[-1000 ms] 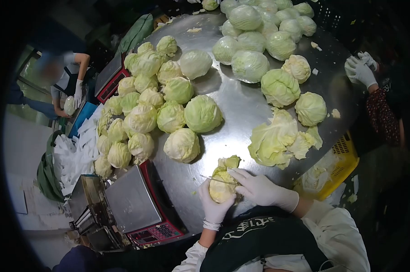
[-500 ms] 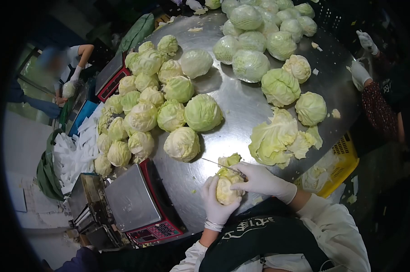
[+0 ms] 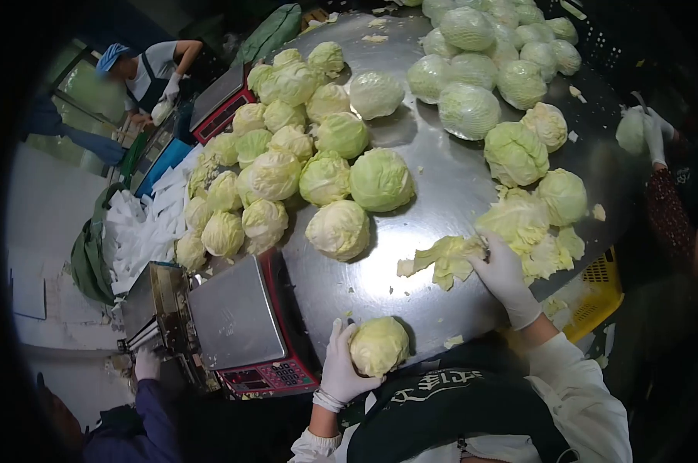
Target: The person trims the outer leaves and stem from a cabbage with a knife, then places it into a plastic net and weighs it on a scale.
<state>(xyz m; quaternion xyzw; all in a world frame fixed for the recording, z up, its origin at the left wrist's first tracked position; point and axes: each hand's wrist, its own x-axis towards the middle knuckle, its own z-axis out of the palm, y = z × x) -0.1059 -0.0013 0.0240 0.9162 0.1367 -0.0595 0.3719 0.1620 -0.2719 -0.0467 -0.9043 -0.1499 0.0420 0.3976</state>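
Note:
My left hand (image 3: 341,369), in a white glove, is closed round the side of a small pale cabbage (image 3: 380,346) at the near edge of the metal table. Farther right, my gloved right hand (image 3: 507,279) grips loose cabbage leaves (image 3: 447,259) against the tabletop. Close by that hand lies a pile of torn outer leaves (image 3: 522,220). A blade is not clearly visible in either hand; a small dark spot shows by my left fingertips.
Many bare cabbages (image 3: 339,230) cover the table's left, with wrapped cabbages (image 3: 470,112) at the back. A red-framed scale (image 3: 237,312) stands left, a yellow crate (image 3: 603,289) lower right. Co-workers are at the left, lower left and right; a gloved hand (image 3: 655,135) holds a cabbage.
My right hand has left the cabbage and moved right with loose leaves; the thin knife it held no longer shows clearly. My left hand keeps the cabbage, now lower left. The view has shifted.

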